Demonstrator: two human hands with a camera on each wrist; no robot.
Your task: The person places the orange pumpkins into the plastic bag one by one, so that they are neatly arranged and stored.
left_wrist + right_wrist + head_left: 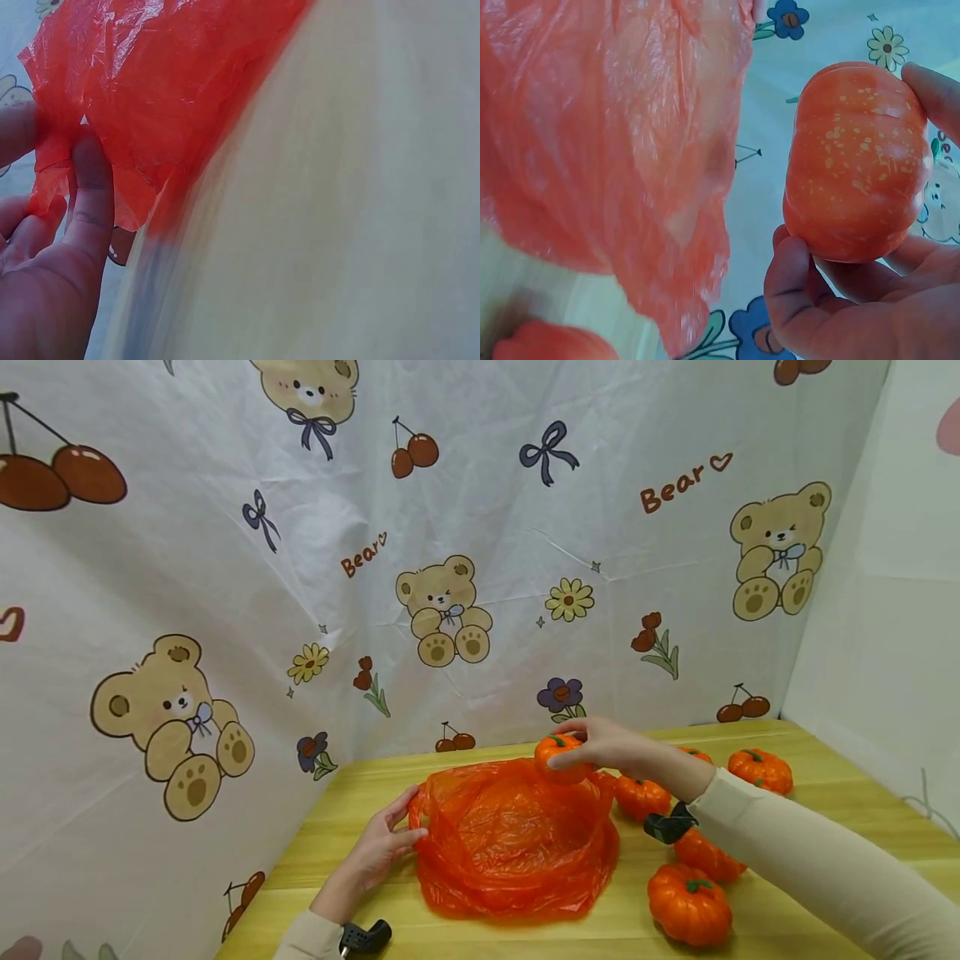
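A thin red plastic bag [517, 852] stands on the table with its mouth spread wide. My left hand [378, 850] holds the bag's left rim; in the left wrist view the fingers [91, 187] pass behind and through the crumpled film. Above the bag's far right rim, my right hand [609, 746] grips a small orange pumpkin [859, 165] between thumb and fingers. Its green stem shows in the head view, its speckled side in the right wrist view. No pumpkin can be made out inside the bag.
Several more pumpkins lie right of the bag, one near the front [690, 906] and one farther back [761, 768]; the right forearm partly covers the group. A bear-print cloth [480, 693] hangs behind the wooden table [825, 843]. A thin cable [930, 797] runs at the right edge.
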